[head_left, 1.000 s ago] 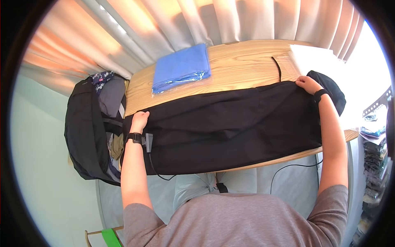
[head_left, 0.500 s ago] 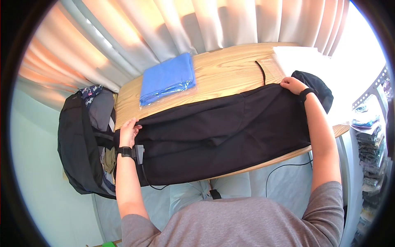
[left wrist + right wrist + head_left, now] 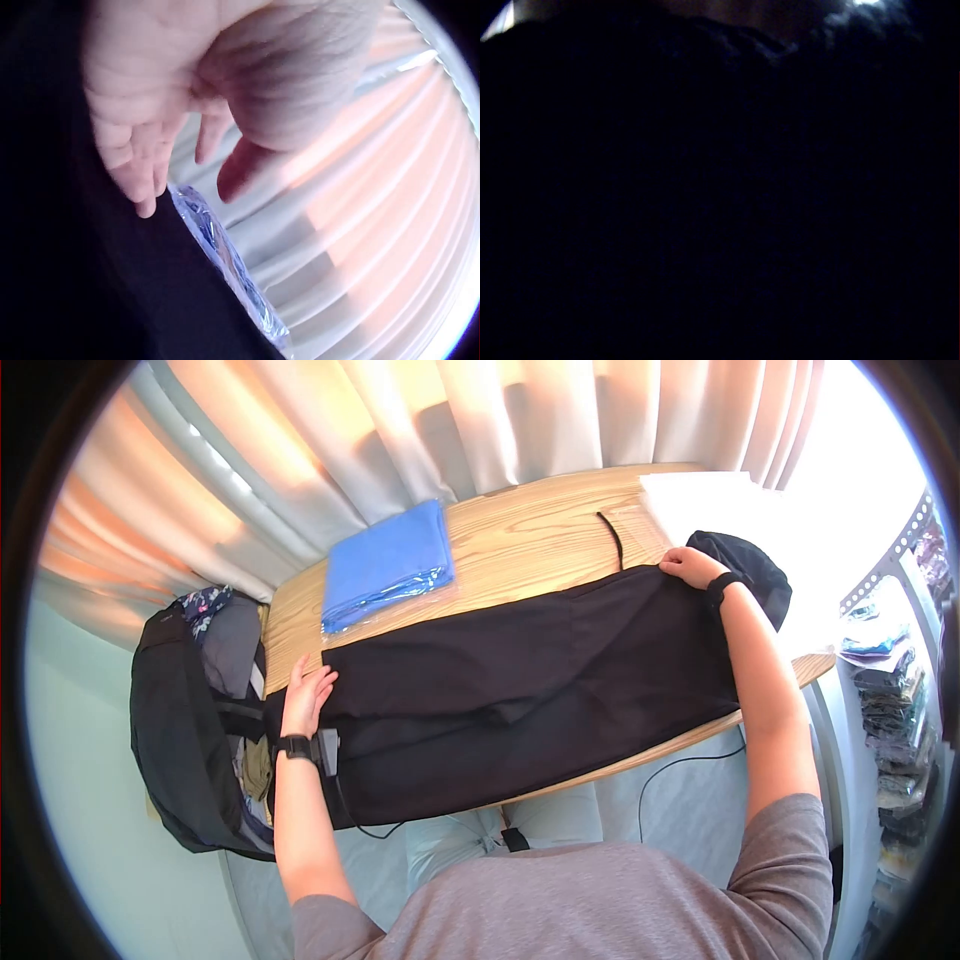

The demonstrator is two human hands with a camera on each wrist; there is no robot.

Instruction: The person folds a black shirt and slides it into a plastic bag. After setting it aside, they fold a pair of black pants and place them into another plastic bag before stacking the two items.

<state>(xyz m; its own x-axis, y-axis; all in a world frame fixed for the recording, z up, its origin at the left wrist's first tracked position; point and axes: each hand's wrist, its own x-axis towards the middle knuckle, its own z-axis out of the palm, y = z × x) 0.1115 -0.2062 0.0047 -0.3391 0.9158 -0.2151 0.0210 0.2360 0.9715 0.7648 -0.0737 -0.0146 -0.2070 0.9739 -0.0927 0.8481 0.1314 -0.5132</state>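
A long black garment (image 3: 490,680) lies spread lengthwise across the wooden table (image 3: 530,540), with a few soft creases along its middle. At its left end, my left hand (image 3: 308,698) lies with fingers loosely extended beside the far corner. The left wrist view shows those relaxed fingers (image 3: 139,169) at the cloth's edge, with the thumb apart from them. My right hand (image 3: 694,567) pinches the garment's far edge at the right end, fingers curled. Dark cloth (image 3: 720,195) fills nearly all of the right wrist view, so the right fingertips are hidden there.
On the left, a black bag (image 3: 170,730) stuffed with clothes stands against the table. Behind the garment lie a blue folded item in clear plastic (image 3: 388,565) and a thin black strip (image 3: 612,540). Bunched black cloth (image 3: 750,570) and white sheets (image 3: 690,495) are at the right.
My left hand has loosened from the garment's far left corner, its fingers now opened out. My right hand keeps its place at the right end. The head view has shifted.
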